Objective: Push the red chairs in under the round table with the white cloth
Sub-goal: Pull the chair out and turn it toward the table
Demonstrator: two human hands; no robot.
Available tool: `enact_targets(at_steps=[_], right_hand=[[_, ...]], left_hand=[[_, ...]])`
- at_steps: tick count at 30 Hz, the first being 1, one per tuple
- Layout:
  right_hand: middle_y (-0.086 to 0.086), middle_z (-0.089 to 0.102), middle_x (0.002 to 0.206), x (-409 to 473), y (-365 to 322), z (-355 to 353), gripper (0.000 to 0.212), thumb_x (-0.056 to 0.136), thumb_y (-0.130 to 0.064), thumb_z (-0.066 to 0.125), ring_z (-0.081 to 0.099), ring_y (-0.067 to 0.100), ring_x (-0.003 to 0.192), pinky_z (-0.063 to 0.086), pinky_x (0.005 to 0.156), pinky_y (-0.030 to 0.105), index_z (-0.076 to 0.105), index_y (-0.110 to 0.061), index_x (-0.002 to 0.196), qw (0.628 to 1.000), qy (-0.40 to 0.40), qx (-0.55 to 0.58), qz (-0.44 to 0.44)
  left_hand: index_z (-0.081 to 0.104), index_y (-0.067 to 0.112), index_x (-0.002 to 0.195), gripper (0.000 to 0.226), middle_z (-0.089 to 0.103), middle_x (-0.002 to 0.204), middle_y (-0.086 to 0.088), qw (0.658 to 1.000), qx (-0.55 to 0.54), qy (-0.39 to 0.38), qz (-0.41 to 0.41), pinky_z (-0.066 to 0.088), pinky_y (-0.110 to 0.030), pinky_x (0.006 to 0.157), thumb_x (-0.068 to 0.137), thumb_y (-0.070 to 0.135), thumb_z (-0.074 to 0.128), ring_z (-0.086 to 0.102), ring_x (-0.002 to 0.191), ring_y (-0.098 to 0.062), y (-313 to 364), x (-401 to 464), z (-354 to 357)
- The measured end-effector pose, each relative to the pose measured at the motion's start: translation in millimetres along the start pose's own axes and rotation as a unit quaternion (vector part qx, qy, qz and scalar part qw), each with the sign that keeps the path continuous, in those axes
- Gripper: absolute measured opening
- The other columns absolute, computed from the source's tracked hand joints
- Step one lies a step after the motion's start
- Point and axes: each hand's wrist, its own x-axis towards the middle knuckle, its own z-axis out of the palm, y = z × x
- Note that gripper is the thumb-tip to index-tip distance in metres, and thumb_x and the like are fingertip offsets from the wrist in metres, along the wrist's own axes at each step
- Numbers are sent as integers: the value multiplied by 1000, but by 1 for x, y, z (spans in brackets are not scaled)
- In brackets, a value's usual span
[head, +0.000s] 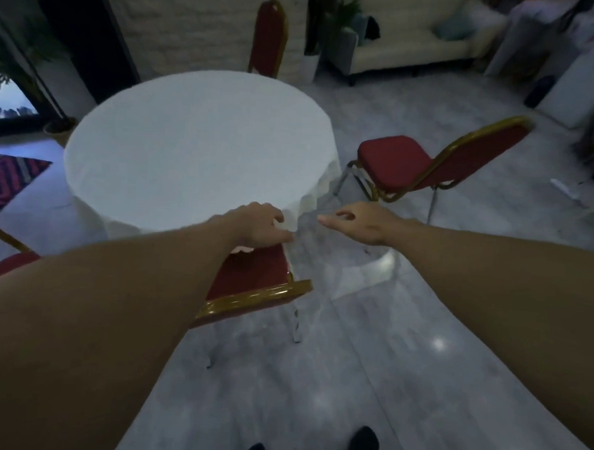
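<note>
Roughly halfway, judging from the head view. The near chair [252,284] sits with its seat partly under the hanging edge of the white cloth [197,145], its gold-framed back toward the person; the far chair [268,36] stands upright close against the round table's far side. The right-hand chair [427,162] is well apart from the table and turned at an angle, so it is left to do, and a fourth chair [4,263] at the lower left shows only a corner, so I cannot tell how it stands.

The left hand [259,226] rests on the cloth hem just above the near seat, fingers curled but holding nothing I can make out. The right hand [357,224] hangs loose and half open over the floor, empty.

Seats are padded red fabric, frames glossy gold metal with thin chrome legs. The cloth is matte and drapes in soft folds; the floor is polished grey marble, likely slick under chair legs.
</note>
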Motion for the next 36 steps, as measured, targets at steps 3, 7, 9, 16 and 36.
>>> enact_targets(at_steps=[3, 7, 9, 16, 36], right_hand=[[9, 48, 167, -8, 43, -42, 124, 72, -104, 32, 46, 33, 150, 38, 121, 51, 52, -19, 159, 999, 26, -13, 17], [11, 51, 163, -11, 114, -94, 113, 81, -100, 33, 48, 35, 145, 42, 113, 47, 51, -19, 158, 997, 51, -44, 25], [13, 55, 158, -14, 150, -120, 103, 90, -92, 36, 52, 35, 140, 44, 108, 44, 54, -16, 156, 996, 61, -56, 24], [9, 58, 156, -16, 250, -178, 132, 61, -114, 25, 58, 34, 135, 47, 110, 54, 57, -22, 151, 993, 89, -46, 69], [3, 56, 160, 86, 456, -331, 128, 63, -111, 28, 54, 27, 142, 43, 115, 49, 51, -29, 158, 979, 142, 7, 144]], left_hand=[[49, 25, 146, 74, 54, 147, -6, 999, 18, 26, 13, 41, -47, 107, 86, 67, 57, 51, 132, -30, 53, 29, -16], [46, 22, 148, 74, 52, 150, -7, 998, 35, 40, 46, 39, -44, 109, 90, 65, 54, 48, 135, -30, 139, 63, -31], [45, 20, 150, 74, 51, 151, -8, 997, 36, 47, 56, 38, -44, 110, 91, 64, 54, 47, 136, -30, 182, 82, -33], [50, 16, 145, 61, 54, 146, -13, 994, 41, 42, 91, 41, -39, 100, 97, 53, 54, 53, 128, -32, 295, 129, -33], [65, 20, 125, 56, 66, 122, -8, 980, 87, 35, 178, 52, -42, 90, 91, 62, 51, 62, 106, -29, 495, 381, -90]])
